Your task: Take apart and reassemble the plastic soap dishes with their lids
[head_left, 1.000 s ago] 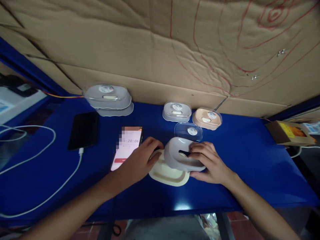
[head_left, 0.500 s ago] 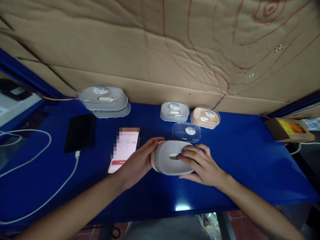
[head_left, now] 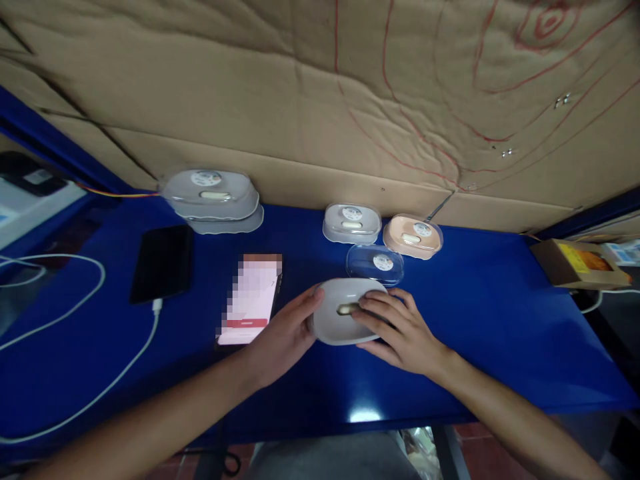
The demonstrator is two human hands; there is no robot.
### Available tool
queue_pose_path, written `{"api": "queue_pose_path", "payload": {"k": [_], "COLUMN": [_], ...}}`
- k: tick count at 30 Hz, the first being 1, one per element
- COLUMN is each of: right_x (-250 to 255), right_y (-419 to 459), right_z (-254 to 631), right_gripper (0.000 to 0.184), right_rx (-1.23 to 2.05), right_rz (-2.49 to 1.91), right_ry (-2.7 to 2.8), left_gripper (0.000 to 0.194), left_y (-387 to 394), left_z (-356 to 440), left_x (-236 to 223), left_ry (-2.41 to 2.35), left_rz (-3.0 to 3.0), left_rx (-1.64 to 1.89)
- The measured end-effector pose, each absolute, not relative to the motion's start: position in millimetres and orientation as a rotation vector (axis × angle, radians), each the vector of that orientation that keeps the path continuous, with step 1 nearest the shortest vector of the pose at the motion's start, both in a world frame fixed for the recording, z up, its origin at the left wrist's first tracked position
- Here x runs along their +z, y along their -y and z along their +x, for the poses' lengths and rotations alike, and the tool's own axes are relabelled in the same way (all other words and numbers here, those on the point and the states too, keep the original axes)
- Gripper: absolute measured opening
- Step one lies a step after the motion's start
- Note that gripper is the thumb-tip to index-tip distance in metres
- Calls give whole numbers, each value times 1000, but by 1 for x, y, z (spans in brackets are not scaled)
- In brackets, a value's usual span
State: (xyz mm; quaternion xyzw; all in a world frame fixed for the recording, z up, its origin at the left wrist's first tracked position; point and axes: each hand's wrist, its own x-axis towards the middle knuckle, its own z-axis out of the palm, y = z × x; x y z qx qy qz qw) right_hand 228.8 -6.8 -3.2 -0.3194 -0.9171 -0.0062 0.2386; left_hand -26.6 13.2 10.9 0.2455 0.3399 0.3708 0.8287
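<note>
Beside a lit phone [head_left: 257,297] on the blue worktop [head_left: 500,320], the left hand [head_left: 290,333] pinches a grey oval dish [head_left: 330,329] between fingers and thumb; a clear lid [head_left: 367,267] lies just beyond; the right hand [head_left: 403,330] grips the dish's right end, fingers slightly spread inside.

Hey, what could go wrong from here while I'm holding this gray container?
Your right hand reaches over the edge of the gray container and might slip. The clear cover lies just beyond it and could get bumped. The lit phone lies beside your left hand, which might nudge it.
</note>
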Motion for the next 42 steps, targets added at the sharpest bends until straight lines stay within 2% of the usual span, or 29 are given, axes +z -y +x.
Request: {"api": "queue_pose_path", "payload": {"k": [12,15,18,20,24,30,34,42], "right_x": [-12,-15,-20,-23,-28,-23,-17,-18], "right_y": [2,-5,-14,-19,-27,-32,-32,-25], "right_z": [231,238,248,254,263,276,283,280], "right_gripper": [35,48,78,85,72,66,59,63], "right_rx": [-37,115,226,257,286,111,60,432], "right_rz": [-894,-921,-1061,-1120,-1194,-1428,-1448,-1235], "right_ry": [2607,2576,2498,2482,2505,2458,2459,2277], "left_gripper": [49,51,38,32,30,33,26,36], "left_y": [-16,-14,-15,-16,-20,-29,-29,-20], "left_z": [-29,-28,-27,-28,-31,-38,-37,-32], "left_x": [8,12,13,12,10,9,9,0], "left_ry": [-797,-787,-816,-838,-874,-953,-946,-839], "left_rz": [488,472,466,438,417,378,359,477], "left_rx": [790,761,782,795,840,937,923,796]}}
